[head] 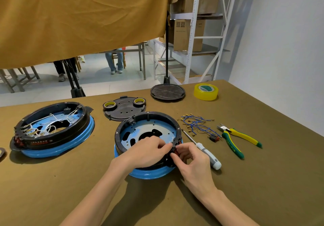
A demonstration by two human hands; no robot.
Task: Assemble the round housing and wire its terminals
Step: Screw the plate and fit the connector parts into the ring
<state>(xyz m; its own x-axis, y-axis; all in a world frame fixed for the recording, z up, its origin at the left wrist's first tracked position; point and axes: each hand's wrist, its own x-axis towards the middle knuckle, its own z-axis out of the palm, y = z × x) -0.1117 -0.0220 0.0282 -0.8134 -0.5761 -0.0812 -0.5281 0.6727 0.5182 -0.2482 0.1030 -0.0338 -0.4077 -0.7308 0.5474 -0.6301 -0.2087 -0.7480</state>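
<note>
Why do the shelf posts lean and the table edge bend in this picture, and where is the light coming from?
Head view: the wide-angle lens tilts the shelf posts and curves the table edge. Shadows fall toward the viewer beneath the housing and both forearms, so the light seems overhead and beyond. Soft glare on its blue rim. Everything looks fairly sharp.

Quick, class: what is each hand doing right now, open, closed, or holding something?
Left hand: fingers curled, pinching the black rim of the round housing.
Right hand: fingertips pinching the red switch at that rim.
</note>
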